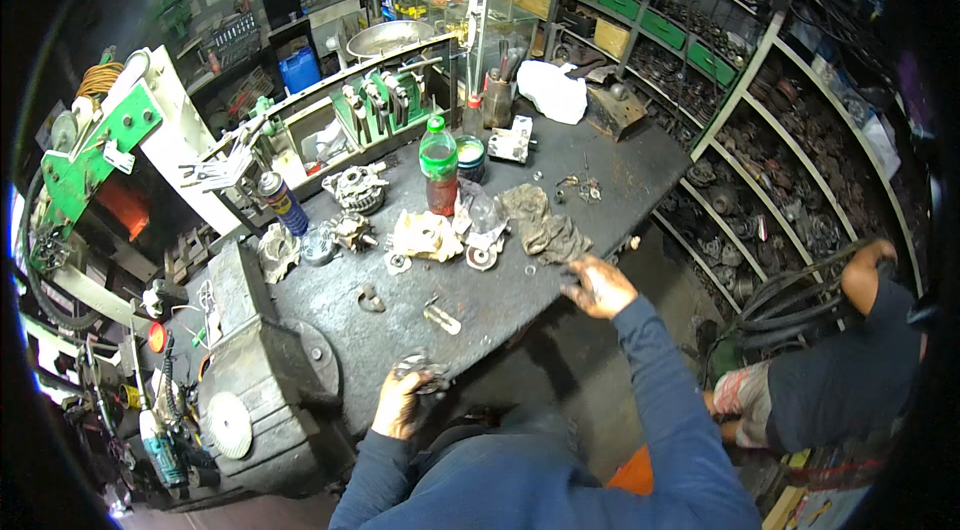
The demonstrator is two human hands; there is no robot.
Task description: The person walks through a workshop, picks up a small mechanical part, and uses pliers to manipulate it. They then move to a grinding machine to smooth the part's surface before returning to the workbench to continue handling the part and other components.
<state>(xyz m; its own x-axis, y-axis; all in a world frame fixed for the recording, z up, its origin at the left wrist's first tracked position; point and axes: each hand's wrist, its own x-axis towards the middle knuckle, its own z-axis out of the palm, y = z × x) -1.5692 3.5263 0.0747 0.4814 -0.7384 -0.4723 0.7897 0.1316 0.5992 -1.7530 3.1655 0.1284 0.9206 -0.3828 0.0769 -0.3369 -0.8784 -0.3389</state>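
Blue shirt cloth (500, 485) fills the lower edge, its long sleeves leading out to the wearer's 2 hands. The left hand (398, 402) is closed around a dark metal part (430, 373), held at the near edge of the black workbench (500, 302); its finer detail is too small to read. The right hand (602, 288) is over the bench's near edge, just beside a grey rag (540, 223), fingers bent; I cannot tell whether something small is pinched between the darkened fingertips.

Judging by how things lie, the work is partway along. Separate pieces are spread over the bench: a finned alternator housing (357, 188), a smaller metal assembly (352, 231) near it, 2 round metal parts (482, 256) by a crumpled yellowish cloth (427, 235), a curved metal piece (371, 299), a flat metal plate (442, 317) and small hardware (582, 190) beyond the rag. None of these is joined to the held part, so any joining of them looks undone. A green-capped bottle (438, 170) of red liquid (upright, cap on) stands among them, with a blue spray can (283, 203) farther left.
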